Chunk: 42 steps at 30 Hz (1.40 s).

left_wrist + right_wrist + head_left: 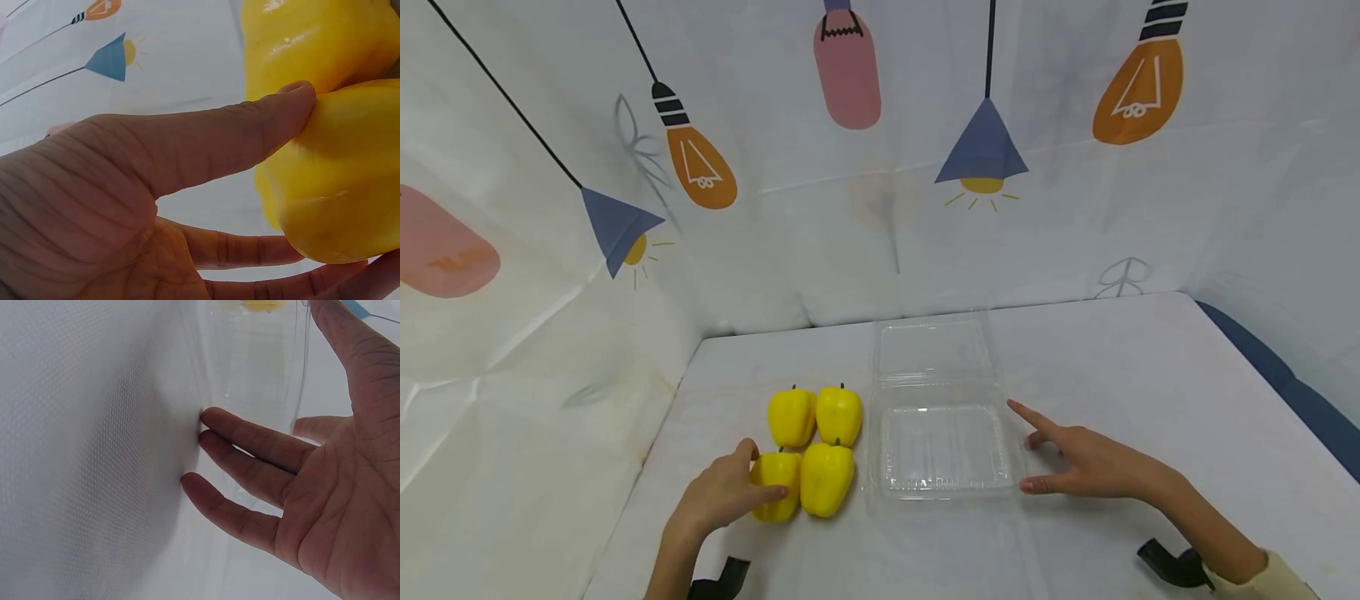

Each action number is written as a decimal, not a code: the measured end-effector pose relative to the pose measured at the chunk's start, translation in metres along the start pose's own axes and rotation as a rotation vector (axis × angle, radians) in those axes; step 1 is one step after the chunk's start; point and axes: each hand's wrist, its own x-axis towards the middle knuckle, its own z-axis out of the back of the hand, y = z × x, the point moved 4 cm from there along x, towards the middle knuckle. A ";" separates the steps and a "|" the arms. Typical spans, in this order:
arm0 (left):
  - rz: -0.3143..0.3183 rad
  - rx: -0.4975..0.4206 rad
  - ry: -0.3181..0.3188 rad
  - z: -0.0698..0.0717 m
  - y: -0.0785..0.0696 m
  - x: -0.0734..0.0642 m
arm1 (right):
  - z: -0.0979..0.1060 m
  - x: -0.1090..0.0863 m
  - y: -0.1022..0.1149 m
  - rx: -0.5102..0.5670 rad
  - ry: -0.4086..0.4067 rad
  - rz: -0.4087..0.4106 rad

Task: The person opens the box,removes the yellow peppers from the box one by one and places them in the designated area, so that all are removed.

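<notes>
Several yellow bell peppers stand close together on the left of the table. My left hand (718, 492) is round the near left bell pepper (777, 483). In the left wrist view the thumb lies against that pepper (344, 181) and the other fingers curl along its far side. A clear plastic clamshell box (946, 493) lies with its lid (934, 350) folded back. At the box's right edge my right hand (1090, 462) has its fingers spread, with index finger and thumb at the rim. Its other fingertips touch the tabletop in the right wrist view.
Two more bell peppers (792, 417) (839, 415) stand behind, and another bell pepper (827, 479) is right beside the one in my left hand. The white table (1112, 367) ends at a printed curtain (850, 217). A blue object (1255, 342) shows beyond the right edge.
</notes>
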 end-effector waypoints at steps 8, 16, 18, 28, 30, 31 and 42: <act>-0.012 -0.007 -0.019 -0.002 0.001 0.001 | 0.000 0.000 0.000 0.005 -0.007 -0.004; -0.004 -0.011 -0.020 -0.004 0.002 0.002 | 0.000 0.000 0.001 0.001 -0.004 0.008; -0.007 -0.016 -0.025 -0.004 0.003 0.002 | 0.000 0.000 0.002 0.000 -0.006 0.016; -0.014 -0.026 -0.036 0.000 0.007 0.000 | 0.002 0.002 0.005 0.028 0.014 0.025; -0.010 -0.019 -0.039 0.003 0.008 0.001 | 0.002 0.002 0.006 0.034 0.022 0.026; -0.005 -0.018 -0.042 0.004 0.008 0.001 | 0.002 0.002 0.006 0.035 0.027 0.027; -0.007 -0.011 -0.052 0.014 0.008 0.004 | 0.005 0.003 0.006 0.063 0.069 0.032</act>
